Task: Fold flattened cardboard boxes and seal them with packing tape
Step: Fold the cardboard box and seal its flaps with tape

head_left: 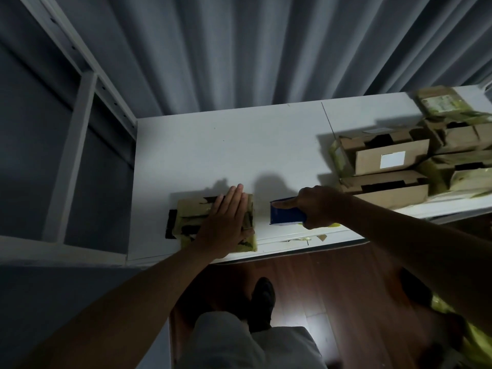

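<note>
Near table (213, 145) front edge, left hand (226, 222) lies flat, fingers straight, pressing small taped box (191, 211); right hand (319, 206) grips blue tape dispenser (286, 213) just beside it. Sealing looks nearly done; stacked boxes (391, 161) at right gape open, likely remaining.

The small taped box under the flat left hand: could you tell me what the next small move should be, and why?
Probably bring the blue tape dispenser, gripped in the right hand, across to the small box and lay tape over its top. The left hand already presses the box flat on the white table, and the dispenser sits just beside it, apart from the box.
</note>
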